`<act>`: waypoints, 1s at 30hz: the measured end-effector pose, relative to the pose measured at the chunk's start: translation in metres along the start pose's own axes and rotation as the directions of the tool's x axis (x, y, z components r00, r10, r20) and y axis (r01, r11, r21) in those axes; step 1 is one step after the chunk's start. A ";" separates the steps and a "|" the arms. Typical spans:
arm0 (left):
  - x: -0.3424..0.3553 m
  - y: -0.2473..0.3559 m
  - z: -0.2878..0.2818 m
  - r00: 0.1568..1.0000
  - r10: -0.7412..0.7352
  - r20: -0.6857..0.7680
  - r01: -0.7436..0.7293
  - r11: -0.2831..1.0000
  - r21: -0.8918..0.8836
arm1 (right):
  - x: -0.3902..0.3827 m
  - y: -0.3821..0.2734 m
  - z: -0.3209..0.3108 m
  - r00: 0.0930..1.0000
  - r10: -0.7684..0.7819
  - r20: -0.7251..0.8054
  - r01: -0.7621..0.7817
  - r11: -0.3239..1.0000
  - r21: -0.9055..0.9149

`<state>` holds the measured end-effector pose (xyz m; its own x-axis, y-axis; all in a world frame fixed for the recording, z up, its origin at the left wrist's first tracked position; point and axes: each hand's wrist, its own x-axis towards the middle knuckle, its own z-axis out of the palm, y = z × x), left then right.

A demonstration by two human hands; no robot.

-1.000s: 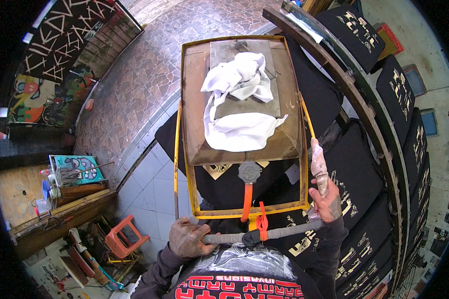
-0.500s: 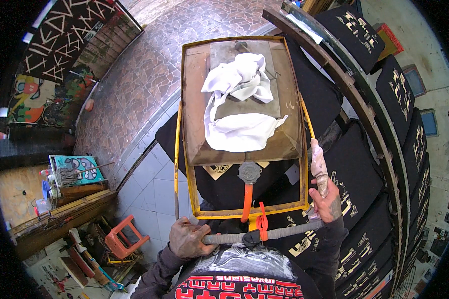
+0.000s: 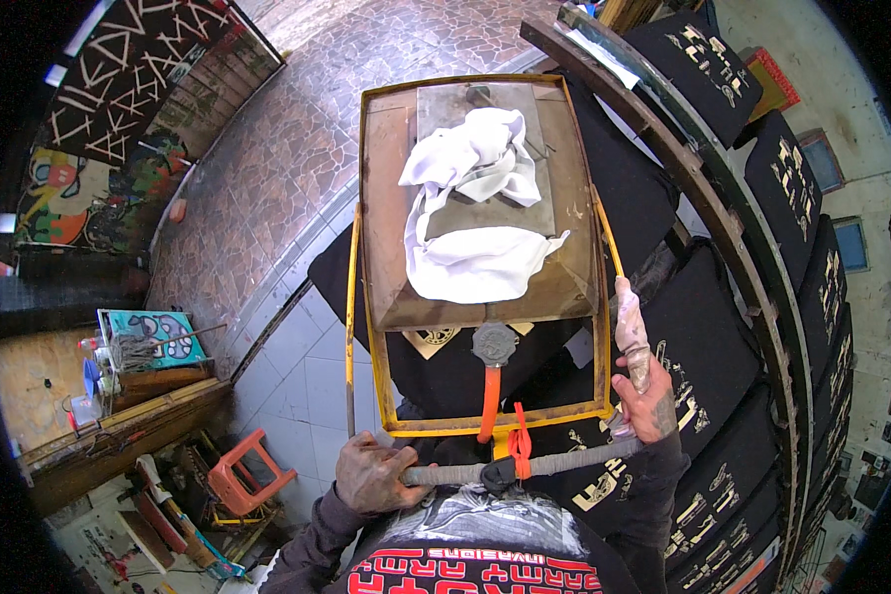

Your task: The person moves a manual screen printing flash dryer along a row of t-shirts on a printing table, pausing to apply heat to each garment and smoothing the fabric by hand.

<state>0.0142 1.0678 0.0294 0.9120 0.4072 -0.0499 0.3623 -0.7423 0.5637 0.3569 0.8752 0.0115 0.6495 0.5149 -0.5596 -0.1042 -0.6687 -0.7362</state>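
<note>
A heat press-like unit has a brown sloped metal hood (image 3: 386,267) inside a yellow metal frame (image 3: 365,139). A crumpled white cloth (image 3: 480,265) lies on top of the hood. Across the near side runs a grey tape-wrapped handle bar (image 3: 564,459), an orange strap (image 3: 521,445) tied round its middle. My left hand (image 3: 374,473) is closed round the bar's left end. At the right corner my right hand (image 3: 649,402) is closed on the handle's pinkish plastic-wrapped grip (image 3: 631,322), which continues a yellow side rod. The fingers' undersides are hidden.
Black printed T-shirts (image 3: 703,366) lie in rows at the right, beside a long curved-looking metal rail (image 3: 738,223). An orange plastic stool (image 3: 252,470) stands at the lower left. An orange hose (image 3: 490,401) leads to a grey round fitting (image 3: 494,344). Tiled floor (image 3: 267,119) lies beyond.
</note>
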 end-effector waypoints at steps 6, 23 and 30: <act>-0.007 -0.006 0.007 0.999 0.033 -0.022 -0.032 0.997 0.063 | 0.007 0.020 -0.003 0.995 -0.094 -0.030 0.093 0.995 -0.026; -0.012 -0.009 0.021 0.976 0.062 -0.209 -0.028 0.986 0.163 | 0.023 0.026 -0.006 0.975 -0.222 0.029 0.223 0.973 -0.053; -0.021 -0.016 0.025 0.958 0.079 -0.277 -0.042 0.990 0.137 | 0.037 0.044 -0.002 0.961 -0.277 -0.013 0.274 0.956 -0.104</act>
<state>-0.0056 1.0580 0.0010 0.8487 0.4785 0.2254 0.3464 -0.8248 0.4469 0.3776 0.8640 -0.0407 0.6629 0.6728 -0.3283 0.1573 -0.5539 -0.8176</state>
